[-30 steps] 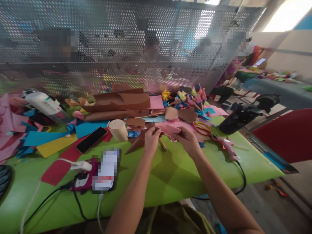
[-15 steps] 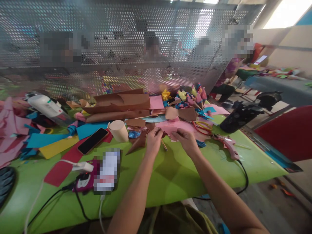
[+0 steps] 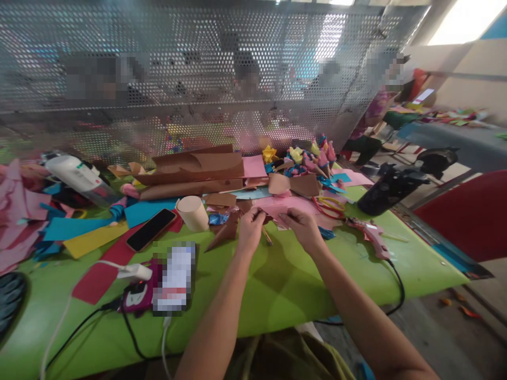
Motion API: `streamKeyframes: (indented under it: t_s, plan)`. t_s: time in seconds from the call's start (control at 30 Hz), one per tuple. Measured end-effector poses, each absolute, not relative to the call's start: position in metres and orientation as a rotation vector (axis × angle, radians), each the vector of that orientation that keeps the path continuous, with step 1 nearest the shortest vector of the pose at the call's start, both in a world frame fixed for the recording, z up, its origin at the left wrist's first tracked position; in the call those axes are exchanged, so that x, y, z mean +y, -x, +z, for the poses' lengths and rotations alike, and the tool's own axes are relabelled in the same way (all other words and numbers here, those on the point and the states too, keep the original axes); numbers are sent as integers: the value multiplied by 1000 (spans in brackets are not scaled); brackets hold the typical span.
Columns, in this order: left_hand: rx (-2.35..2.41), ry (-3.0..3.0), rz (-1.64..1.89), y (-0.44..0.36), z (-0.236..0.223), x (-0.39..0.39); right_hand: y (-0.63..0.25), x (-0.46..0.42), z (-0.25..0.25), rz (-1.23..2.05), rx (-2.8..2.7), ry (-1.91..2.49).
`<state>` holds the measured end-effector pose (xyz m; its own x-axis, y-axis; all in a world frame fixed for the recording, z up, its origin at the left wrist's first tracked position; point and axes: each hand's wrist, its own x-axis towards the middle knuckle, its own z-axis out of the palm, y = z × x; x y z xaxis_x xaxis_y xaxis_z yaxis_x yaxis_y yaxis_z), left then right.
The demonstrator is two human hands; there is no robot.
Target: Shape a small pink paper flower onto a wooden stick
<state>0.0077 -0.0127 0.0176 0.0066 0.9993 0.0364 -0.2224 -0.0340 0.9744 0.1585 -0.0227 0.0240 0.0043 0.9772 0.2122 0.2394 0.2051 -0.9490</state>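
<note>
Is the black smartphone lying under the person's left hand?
No, the black smartphone lies apart on red paper, while the left hand pinches pink paper.

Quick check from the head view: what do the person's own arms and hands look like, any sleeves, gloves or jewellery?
Both forearms are bare, with no sleeves in view. The left hand and right hand wear no gloves; no ring, watch or bracelet shows, though the picture is slightly blurred.
</note>
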Motion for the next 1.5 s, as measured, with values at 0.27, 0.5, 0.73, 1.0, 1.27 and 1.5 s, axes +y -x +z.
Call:
streamKeyframes:
  t_s: [0.27, 0.5, 0.73, 1.0, 1.27, 1.5]
  plan:
    - [1038, -1115, 1319, -7, 15, -13, -159, -22, 24, 889, -1469, 1221]
    - [1009, -1103, 1317, -7, 17, -14, -159, -21, 23, 875, -1467, 1223]
    - [1013, -1086, 1322, -7, 19, -15, -159, -22, 26, 878, -1469, 1225]
    - [1022, -1092, 1311, -7, 19, -15, -160, -23, 29, 887, -1494, 1229]
    - [1023, -1084, 1312, -7, 18, -14, -160, -22, 28, 871, -1489, 1244]
    - [1041, -1116, 1303, -6, 18, -14, -159, -22, 28, 886, -1474, 1225]
